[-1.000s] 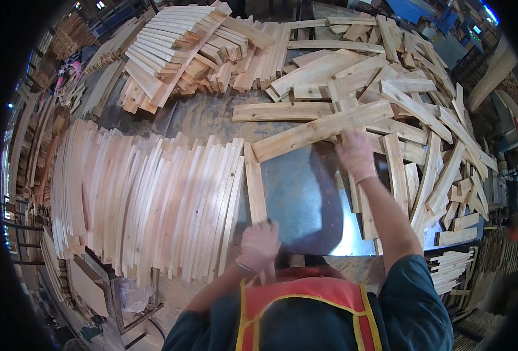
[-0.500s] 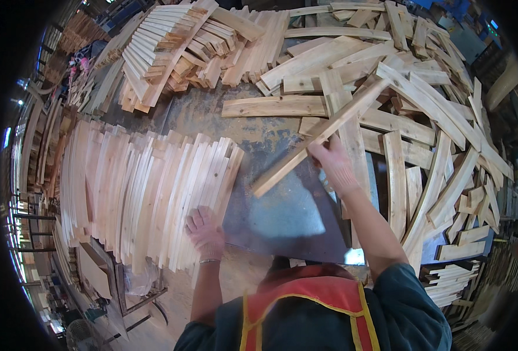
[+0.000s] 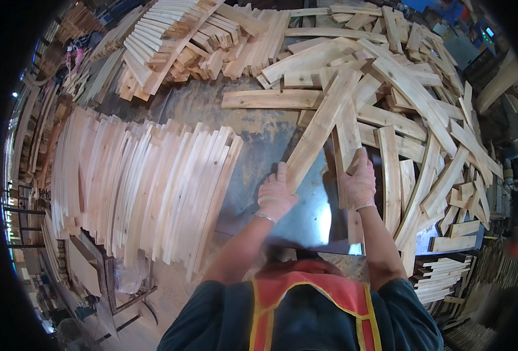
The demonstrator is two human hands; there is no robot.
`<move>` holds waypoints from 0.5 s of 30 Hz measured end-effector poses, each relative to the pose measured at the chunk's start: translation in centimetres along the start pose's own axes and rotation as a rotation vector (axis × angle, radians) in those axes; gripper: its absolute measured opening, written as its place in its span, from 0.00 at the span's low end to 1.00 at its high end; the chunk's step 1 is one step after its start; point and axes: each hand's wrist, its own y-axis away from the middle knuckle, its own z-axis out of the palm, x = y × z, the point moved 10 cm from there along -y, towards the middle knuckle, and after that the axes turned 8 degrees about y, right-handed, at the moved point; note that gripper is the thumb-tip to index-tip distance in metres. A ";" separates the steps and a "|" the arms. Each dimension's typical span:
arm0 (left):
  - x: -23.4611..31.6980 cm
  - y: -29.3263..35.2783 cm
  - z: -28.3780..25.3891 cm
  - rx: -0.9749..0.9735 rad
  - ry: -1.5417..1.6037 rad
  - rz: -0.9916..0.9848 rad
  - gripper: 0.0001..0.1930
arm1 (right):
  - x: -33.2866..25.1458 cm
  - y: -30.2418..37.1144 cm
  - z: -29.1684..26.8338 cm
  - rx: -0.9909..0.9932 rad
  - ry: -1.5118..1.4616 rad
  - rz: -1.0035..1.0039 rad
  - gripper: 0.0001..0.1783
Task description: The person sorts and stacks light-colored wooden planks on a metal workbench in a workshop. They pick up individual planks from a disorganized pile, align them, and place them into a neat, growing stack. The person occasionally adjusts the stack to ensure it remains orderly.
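Observation:
My left hand (image 3: 275, 196), in a pale pink knit glove, is closed on the near end of a flat wooden board (image 3: 320, 126). That board slants away to the upper right, its broad face up and its far part over other boards. My right hand (image 3: 359, 182), gloved alike, is closed around the edge of a second wooden board (image 3: 348, 131), which lies nearly straight away from me beside the first. Its fingers are partly hidden. Left of my hands, a row of narrow boards (image 3: 148, 187) lies side by side on the dark metal tabletop (image 3: 250, 205).
A loose, crossed heap of boards (image 3: 428, 134) covers the right side. At the back left stands a stack of boards (image 3: 159, 41). One board (image 3: 270, 99) lies crosswise beyond my hands. More short pieces (image 3: 443, 278) are stacked low at the right.
My left hand has left the row of boards and moved right to grip a board's near end. That board now shows its broad face. My right hand has shifted right and nearer, onto another board.

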 end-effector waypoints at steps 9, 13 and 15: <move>-8.1 14.5 -4.8 -0.685 2.162 0.001 0.39 | -10.0 13.7 16.2 -0.701 -1.096 0.048 0.44; -10.5 17.5 -6.7 -0.736 2.313 0.127 0.41 | -19.3 15.3 23.7 -0.745 -0.220 -0.434 0.41; -9.9 18.1 -7.7 -0.755 2.320 0.129 0.42 | -22.6 14.5 27.2 -0.656 -0.117 -0.824 0.41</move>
